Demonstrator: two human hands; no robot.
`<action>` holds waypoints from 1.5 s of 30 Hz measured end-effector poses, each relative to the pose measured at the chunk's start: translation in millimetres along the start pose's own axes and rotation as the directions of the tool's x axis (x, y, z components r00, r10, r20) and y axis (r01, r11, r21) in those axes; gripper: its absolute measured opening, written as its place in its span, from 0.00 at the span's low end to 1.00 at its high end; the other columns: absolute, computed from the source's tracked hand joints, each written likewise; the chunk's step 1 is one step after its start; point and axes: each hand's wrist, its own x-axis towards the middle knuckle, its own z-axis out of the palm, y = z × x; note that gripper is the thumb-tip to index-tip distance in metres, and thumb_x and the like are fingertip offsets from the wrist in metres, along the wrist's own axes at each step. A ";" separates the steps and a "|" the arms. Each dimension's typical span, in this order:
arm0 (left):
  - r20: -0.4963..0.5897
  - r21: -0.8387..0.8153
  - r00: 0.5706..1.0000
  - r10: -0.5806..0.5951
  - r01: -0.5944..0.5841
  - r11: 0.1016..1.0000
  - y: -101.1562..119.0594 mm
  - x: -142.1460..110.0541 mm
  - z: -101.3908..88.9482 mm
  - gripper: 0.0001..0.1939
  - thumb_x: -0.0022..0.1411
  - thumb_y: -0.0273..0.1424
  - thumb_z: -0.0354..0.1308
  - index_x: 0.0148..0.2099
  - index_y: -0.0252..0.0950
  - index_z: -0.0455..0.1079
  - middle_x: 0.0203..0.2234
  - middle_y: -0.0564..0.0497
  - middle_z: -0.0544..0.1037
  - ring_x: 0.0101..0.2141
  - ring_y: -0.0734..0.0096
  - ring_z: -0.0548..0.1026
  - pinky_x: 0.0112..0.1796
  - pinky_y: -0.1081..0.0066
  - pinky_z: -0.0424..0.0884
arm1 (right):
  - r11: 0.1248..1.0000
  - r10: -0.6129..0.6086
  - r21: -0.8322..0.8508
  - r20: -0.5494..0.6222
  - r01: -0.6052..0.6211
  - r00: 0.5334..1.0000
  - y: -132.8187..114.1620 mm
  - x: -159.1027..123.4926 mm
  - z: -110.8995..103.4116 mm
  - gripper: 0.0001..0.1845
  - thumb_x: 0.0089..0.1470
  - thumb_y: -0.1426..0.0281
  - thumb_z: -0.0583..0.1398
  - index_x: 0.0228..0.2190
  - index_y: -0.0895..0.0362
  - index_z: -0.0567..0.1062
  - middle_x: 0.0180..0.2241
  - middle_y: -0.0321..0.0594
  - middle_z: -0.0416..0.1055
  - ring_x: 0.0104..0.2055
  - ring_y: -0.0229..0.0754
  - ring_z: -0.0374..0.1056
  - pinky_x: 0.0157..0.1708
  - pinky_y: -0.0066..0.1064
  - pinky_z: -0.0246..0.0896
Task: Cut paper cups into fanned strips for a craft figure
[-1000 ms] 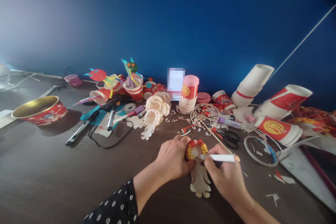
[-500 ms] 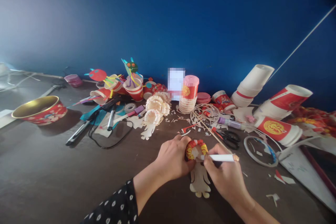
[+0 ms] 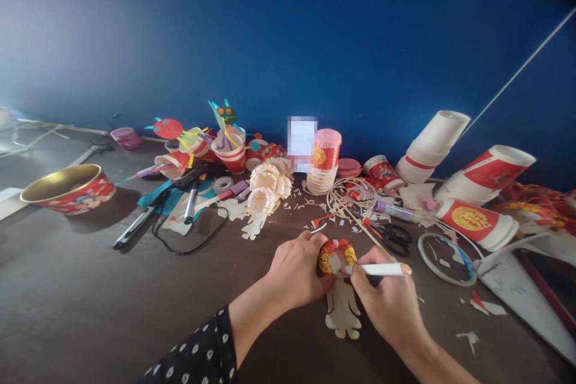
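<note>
A paper figure [image 3: 342,310] cut from a cup lies on the dark table, its body toward me and its round head ringed by a curled red and yellow paper rim. My left hand [image 3: 299,267] is closed on the left side of that head, pinching its edge. Between the fingers of my right hand [image 3: 389,297] is a white marker [image 3: 384,269] with an orange end. Its tip points left over the head's face area, but the fingers hide much of it, so contact is unclear.
Black-handled scissors [image 3: 393,239] and paper scraps [image 3: 468,341] lie to the right. Paper cups [image 3: 477,225] stand and lean behind them. Other white paper figures [image 3: 261,201] are piled ahead. A glue gun [image 3: 139,228] lies at left beside a red and gold tin [image 3: 74,192].
The marker and the fingers of my right hand have shifted very slightly to the right. My left hand and the paper figure stay in place.
</note>
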 end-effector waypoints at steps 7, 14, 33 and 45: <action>-0.005 -0.023 1.000 -0.009 0.009 1.000 -1.9 1.7 2.8 0.20 0.47 0.41 0.54 0.43 0.41 0.61 0.34 0.50 0.69 0.36 0.62 0.71 0.35 0.66 0.65 | 0.988 -0.051 0.138 -0.083 0.062 0.995 -1.7 -2.8 -5.5 0.09 0.47 0.68 0.54 0.19 0.55 0.63 0.13 0.30 0.59 0.15 0.33 0.55 0.15 0.23 0.51; 0.005 -0.014 1.000 -0.007 0.007 1.000 0.4 0.3 -0.3 0.18 0.49 0.41 0.52 0.42 0.40 0.61 0.34 0.50 0.69 0.35 0.64 0.71 0.34 0.68 0.65 | 0.989 -0.056 0.134 -0.049 0.062 0.997 -1.4 -2.3 -3.2 0.09 0.47 0.68 0.54 0.18 0.56 0.63 0.13 0.30 0.59 0.15 0.33 0.55 0.15 0.23 0.51; -0.047 -0.037 0.999 0.028 -0.030 0.999 -3.6 0.0 3.9 0.20 0.48 0.41 0.53 0.43 0.40 0.60 0.35 0.50 0.69 0.35 0.64 0.70 0.33 0.68 0.65 | 0.997 -0.050 0.066 0.035 0.048 0.998 0.3 0.6 0.8 0.10 0.48 0.66 0.53 0.18 0.54 0.61 0.14 0.30 0.59 0.17 0.35 0.58 0.18 0.24 0.52; -0.049 -0.051 0.999 0.021 -0.023 0.998 -4.0 1.1 5.1 0.20 0.48 0.42 0.53 0.43 0.40 0.61 0.34 0.49 0.69 0.35 0.63 0.70 0.33 0.69 0.64 | 0.999 -0.013 0.037 0.039 0.012 0.999 0.6 0.0 0.6 0.10 0.47 0.67 0.53 0.18 0.54 0.60 0.14 0.30 0.60 0.17 0.35 0.58 0.18 0.24 0.51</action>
